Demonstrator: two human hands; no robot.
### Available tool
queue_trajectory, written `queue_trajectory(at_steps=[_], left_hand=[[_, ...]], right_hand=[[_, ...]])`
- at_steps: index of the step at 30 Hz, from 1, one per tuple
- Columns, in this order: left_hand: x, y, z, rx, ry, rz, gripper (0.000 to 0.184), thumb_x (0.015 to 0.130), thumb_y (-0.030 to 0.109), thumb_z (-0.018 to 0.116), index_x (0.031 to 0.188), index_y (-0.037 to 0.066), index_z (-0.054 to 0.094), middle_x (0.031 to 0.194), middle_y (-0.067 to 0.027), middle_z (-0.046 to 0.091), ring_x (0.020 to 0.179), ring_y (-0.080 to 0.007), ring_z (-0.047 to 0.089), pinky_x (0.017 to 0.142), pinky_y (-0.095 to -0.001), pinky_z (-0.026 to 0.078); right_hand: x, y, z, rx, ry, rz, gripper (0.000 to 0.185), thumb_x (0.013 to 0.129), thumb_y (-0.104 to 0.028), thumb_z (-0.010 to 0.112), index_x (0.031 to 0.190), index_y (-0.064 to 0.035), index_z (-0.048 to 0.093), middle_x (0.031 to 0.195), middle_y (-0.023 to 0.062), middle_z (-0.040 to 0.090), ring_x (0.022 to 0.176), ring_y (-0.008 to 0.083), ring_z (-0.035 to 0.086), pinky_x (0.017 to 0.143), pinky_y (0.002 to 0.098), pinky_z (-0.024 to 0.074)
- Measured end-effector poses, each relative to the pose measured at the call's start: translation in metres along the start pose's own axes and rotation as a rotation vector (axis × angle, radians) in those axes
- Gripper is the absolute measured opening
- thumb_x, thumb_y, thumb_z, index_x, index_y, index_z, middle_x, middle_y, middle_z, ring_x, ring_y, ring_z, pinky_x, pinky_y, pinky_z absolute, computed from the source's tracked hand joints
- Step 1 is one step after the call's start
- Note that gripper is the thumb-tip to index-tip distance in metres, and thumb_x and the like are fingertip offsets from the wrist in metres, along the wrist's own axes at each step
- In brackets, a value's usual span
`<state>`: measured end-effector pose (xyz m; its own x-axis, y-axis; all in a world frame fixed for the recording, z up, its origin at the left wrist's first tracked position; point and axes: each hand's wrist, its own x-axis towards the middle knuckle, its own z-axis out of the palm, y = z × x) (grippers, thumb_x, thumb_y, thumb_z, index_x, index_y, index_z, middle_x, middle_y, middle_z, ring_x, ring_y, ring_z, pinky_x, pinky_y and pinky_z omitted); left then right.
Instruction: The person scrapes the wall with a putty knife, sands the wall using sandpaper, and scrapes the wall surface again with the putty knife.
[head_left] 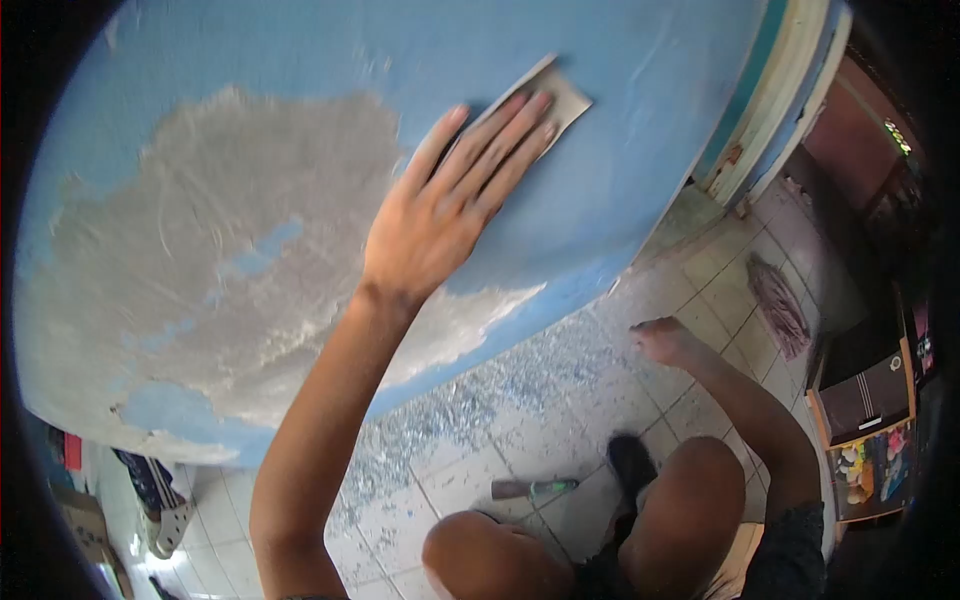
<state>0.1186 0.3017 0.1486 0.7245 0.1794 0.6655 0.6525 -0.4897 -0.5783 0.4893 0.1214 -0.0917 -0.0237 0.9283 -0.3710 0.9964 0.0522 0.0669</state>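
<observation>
My left hand (pixel 425 225) lies with its fingers stretched over a folded piece of sandpaper (pixel 570 105), pressing it against the blue painted wall (pixel 600 190). The sheet's pale back sticks out past the fingertips; the thumb is hidden. Left of this hand, a large grey bare patch (pixel 270 170) shows where paint is gone, with ragged edges and small blue remnants. My right hand (pixel 665 342) hangs above the tiled floor near the wall's base, fingers curled in, with nothing visible in them. A scraper with a green handle (pixel 550 488) lies on the floor by my knees.
Blue and grey paint flakes (pixel 480 390) litter the tiles along the wall. A crumpled cloth (pixel 780 305) lies at right, near a dark cabinet (pixel 865 400) and a door frame (pixel 770 100). Another person's foot in a light clog (pixel 172 528) is at lower left.
</observation>
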Motion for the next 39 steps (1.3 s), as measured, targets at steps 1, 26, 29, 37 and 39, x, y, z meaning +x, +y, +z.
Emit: queue_trajectory(at_steps=[1,26,29,37,39], left_hand=[[0.001,0.003,0.0,-0.032,0.006,-0.018,0.063,0.098,0.04,0.049,0.155,0.03,0.024,0.162,0.0077,0.022,0.148,-0.0106,0.023,0.126,-0.0396,0.014],[-0.043,0.005,0.001,-0.11,-0.285,0.554,0.062,0.098,0.037,0.054,0.154,0.02,0.033,0.159,0.0069,0.031,0.148,-0.0147,0.025,0.124,-0.0333,0.012],[-0.019,-0.018,-0.033,0.155,-0.206,0.321,0.057,0.096,0.03,0.058,0.149,0.019,0.041,0.156,0.0023,0.038,0.145,-0.0148,0.032,0.123,-0.0392,0.017],[-0.04,0.006,-0.009,0.12,-0.139,0.057,0.063,0.089,0.027,0.065,0.148,0.016,0.044,0.156,0.0058,0.038,0.142,-0.0086,0.037,0.12,-0.036,0.027],[-0.076,0.038,0.009,-0.358,-0.342,0.164,0.06,0.092,0.029,0.061,0.149,0.018,0.043,0.156,0.0075,0.038,0.142,-0.0061,0.036,0.119,-0.0311,0.028]], right_hand=[[0.0,0.002,-0.015,-0.017,-0.011,-0.057,0.029,0.088,-0.018,0.057,0.115,-0.0079,0.062,0.094,0.0148,0.069,0.093,0.0317,0.069,0.075,0.0473,0.0546],[0.131,-0.268,-0.015,-0.444,-0.148,-1.039,0.032,0.072,-0.026,0.078,0.097,-0.0074,0.075,0.099,0.0086,0.074,0.092,0.0273,0.071,0.075,0.0448,0.057],[0.139,-0.299,0.008,-0.452,-0.229,-1.072,0.029,0.072,-0.026,0.077,0.095,-0.0078,0.075,0.098,0.0091,0.074,0.09,0.0282,0.071,0.075,0.0453,0.0568],[0.141,-0.28,0.045,-0.484,-0.208,-1.165,0.022,0.073,-0.022,0.074,0.085,-0.0047,0.076,0.09,0.0115,0.074,0.085,0.029,0.071,0.072,0.0446,0.0565],[0.148,-0.271,0.056,-0.559,-0.267,-1.111,0.023,0.073,-0.023,0.074,0.085,-0.0038,0.075,0.089,0.0129,0.074,0.084,0.0299,0.071,0.071,0.0445,0.0566]])
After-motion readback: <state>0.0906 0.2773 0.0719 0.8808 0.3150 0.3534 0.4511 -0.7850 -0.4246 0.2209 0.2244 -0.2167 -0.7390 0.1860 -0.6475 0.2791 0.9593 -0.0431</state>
